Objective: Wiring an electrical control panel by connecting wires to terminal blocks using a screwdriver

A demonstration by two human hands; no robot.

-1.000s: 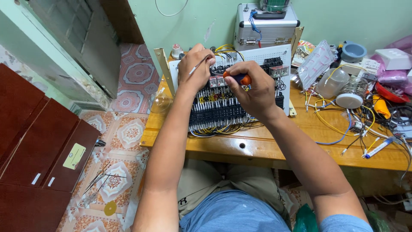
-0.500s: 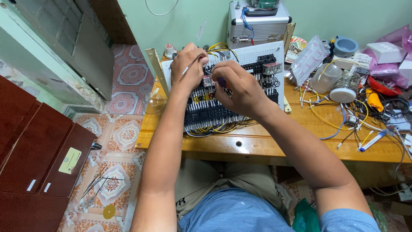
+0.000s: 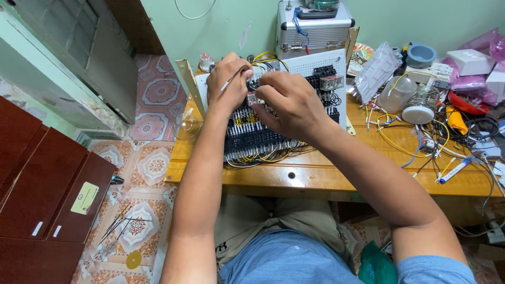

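Observation:
A white perforated wiring panel (image 3: pixel 316 64) leans upright on the wooden table (image 3: pixel 336 176). It carries rows of black terminal blocks (image 3: pixel 252 141), relays and yellow wires. My left hand (image 3: pixel 227 83) rests on the panel's upper left and pinches a thin grey wire (image 3: pixel 235 78) between thumb and fingers. My right hand (image 3: pixel 289 104) lies over the panel's middle, close beside the left hand. Its fingertips are closed on a small clear block (image 3: pixel 253 98) on the panel. My right hand hides most of the parts beneath it.
A silver case (image 3: pixel 314 29) stands behind the panel. Right of it lie a plastic jar (image 3: pixel 394 93), a wire spool (image 3: pixel 420 109), a blue bowl (image 3: pixel 421 53), an orange tool (image 3: pixel 456 120), a blue pen (image 3: pixel 454 171) and tangled wires. A glass flask (image 3: pixel 187 126) sits at the table's left edge; a brown cabinet (image 3: pixel 44 184) stands left.
The orange-handled screwdriver seen in my right hand a second ago no longer shows. My right hand has shifted left, closer to my left hand, which still holds the thin wire.

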